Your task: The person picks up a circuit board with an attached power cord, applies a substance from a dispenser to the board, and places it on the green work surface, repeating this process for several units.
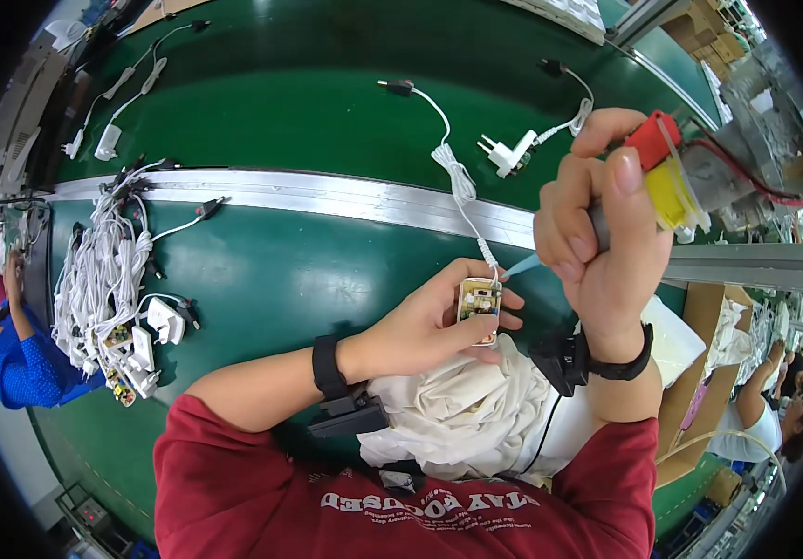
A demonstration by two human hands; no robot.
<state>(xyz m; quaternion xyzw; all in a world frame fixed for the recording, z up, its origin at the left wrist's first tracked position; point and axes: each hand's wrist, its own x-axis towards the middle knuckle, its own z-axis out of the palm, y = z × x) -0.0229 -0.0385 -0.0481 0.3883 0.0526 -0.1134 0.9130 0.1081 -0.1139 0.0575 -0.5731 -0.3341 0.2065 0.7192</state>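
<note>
Between the thumb and fingers of my left hand (420,321) is an open power adapter (480,303), its circuit board facing up. A white cable (462,191) leaves the adapter's far end, coiled and tied partway, and ends in a black plug across the metal strip. My right hand (606,224) is wrapped round a dispensing tool (670,191) with a red part, a yellow part and wires at its back. The tool's blue tapered nozzle (524,265) points at the adapter's cable end; whether it touches, I cannot tell.
A heap of white corded adapters (108,270) lies at the left. Across the metal strip (308,194) lie another adapter with plug pins (510,152) and more corded ones (109,140). Pale cloth (457,401) bunches below my hands. A cardboard box (690,410) stands right; people sit at both sides.
</note>
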